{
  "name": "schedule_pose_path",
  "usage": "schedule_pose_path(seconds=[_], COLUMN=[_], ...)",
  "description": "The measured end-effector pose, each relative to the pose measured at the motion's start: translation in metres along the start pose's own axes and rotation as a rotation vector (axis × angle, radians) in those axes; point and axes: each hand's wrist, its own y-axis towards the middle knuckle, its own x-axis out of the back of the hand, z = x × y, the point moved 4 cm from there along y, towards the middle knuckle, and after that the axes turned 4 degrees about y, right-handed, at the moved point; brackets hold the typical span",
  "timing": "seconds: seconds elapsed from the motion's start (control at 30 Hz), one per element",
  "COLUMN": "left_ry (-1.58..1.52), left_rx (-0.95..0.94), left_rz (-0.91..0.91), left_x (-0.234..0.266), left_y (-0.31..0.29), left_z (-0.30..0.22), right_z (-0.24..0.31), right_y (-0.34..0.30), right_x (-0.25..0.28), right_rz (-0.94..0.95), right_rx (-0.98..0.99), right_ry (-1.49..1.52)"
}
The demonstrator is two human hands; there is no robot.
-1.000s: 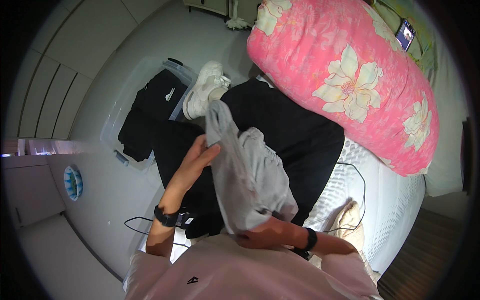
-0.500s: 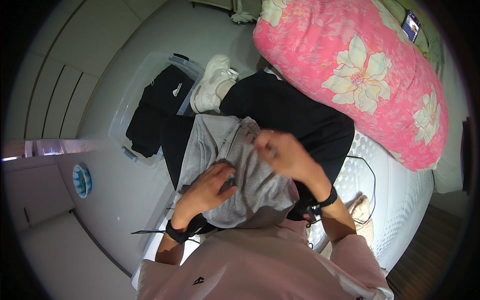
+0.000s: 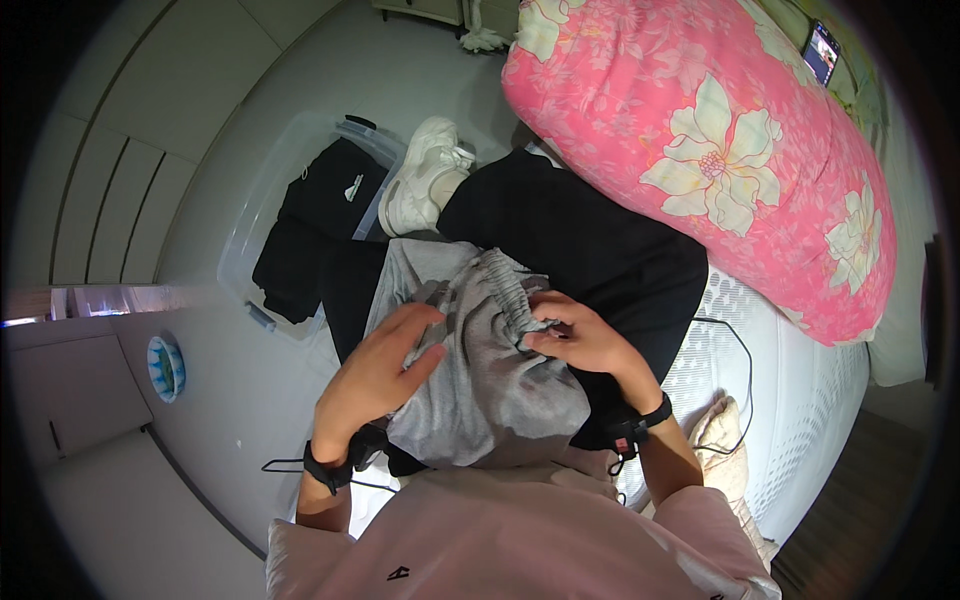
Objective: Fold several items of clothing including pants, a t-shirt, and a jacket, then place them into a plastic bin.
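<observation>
A grey pair of sweatpants (image 3: 480,370) with an elastic waistband lies bunched on my lap, over a black garment (image 3: 600,240) spread on the bed. My left hand (image 3: 375,370) rests flat on the grey cloth at its left side, fingers spread and pressing down. My right hand (image 3: 580,335) pinches the gathered waistband near the middle. Both wrists wear black bands.
A pink floral quilt (image 3: 720,150) fills the bed's upper right, with a phone (image 3: 822,52) beyond it. A clear plastic bin (image 3: 255,250) on the floor holds black clothes. A white sneaker (image 3: 425,175) lies beside it. A black cable (image 3: 735,350) runs over the white mattress (image 3: 800,420).
The grey sweatpants were held up and hanging; now they lie lowered onto my lap. My left hand moved down onto the cloth and my right hand came over to the waistband.
</observation>
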Motion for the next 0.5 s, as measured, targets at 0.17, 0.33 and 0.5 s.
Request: schedule_pose_path(seconds=[0.17,0.33,0.5], left_ry=[-0.022,-0.170,-0.184], left_rx=[0.010,0.005,0.225], left_rz=[-0.057,-0.024,0.167], left_x=[0.020,0.023,0.006], left_y=[0.007,0.017,0.034], left_z=[-0.014,-0.007,0.023], right_z=[0.039,0.087,0.113], right_y=[0.002,-0.014,-0.035], right_x=[-0.039,-0.079,-0.118], right_rz=[0.033,0.306,0.653], right_rx=[0.146,0.312,0.375], right_ry=[-0.248,-0.262,0.079])
